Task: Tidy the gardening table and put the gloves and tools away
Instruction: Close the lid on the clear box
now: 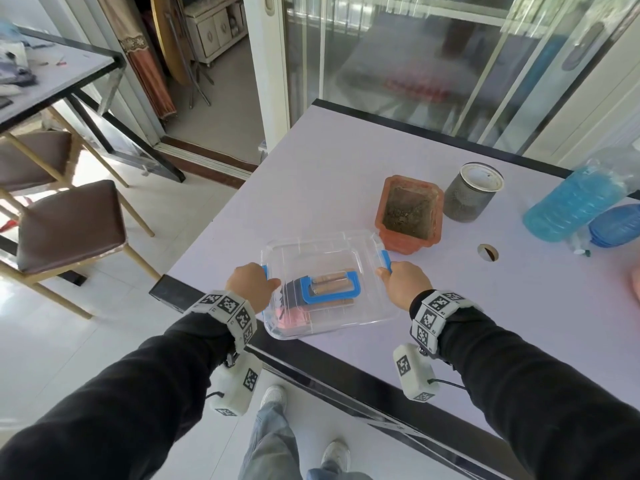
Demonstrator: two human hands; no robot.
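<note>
Square terracotta planter (408, 216), soil-filled; grey cylindrical can (471, 192) just beside it; blue-liquid plastic bottle (571, 206) lying at right; round cable hole (487, 252) in tabletop; two brown-cushioned chairs (69, 223) on left.

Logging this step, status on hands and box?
Left hand and right hand: each grip shut on a blue side latch. Box lidded, at table edge, tools inside. Planter just behind, touching unclear.

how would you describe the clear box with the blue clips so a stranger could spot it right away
Start at the pale table and look to its near edge. The clear box sits there beside an orange planter, with both hands on its side clips. It is the only see-through lidded container, with a blue handle on top.
</note>
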